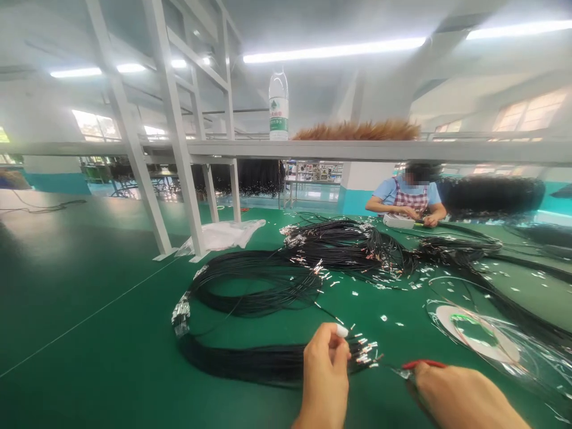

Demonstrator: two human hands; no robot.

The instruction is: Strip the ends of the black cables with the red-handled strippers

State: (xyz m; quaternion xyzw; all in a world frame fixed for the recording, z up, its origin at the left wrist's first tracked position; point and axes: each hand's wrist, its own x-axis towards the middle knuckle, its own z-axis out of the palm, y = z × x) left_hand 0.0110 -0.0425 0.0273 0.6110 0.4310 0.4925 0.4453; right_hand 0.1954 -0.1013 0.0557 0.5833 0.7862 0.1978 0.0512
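A large bundle of thin black cables (250, 363) curves over the green table, its white-tipped ends (366, 353) fanned out at the right. My left hand (327, 369) is closed on a cable close to these ends, thumb against fingers, with a white cover on one fingertip. Just to the right, my right hand (460, 393) grips red-handled pliers (424, 363). Their metal jaws point left toward the cable ends, a short gap away; the exact kind of jaws is blurred.
Behind lie more black cable bundles (348, 238) and scattered white scraps. A spool (480, 333) with clear strands stands at right. Metal shelf posts (172, 119) rise at left beside a plastic bag (227, 233); a bottle (279, 110) is on the shelf. A co-worker (409, 193) sits opposite.
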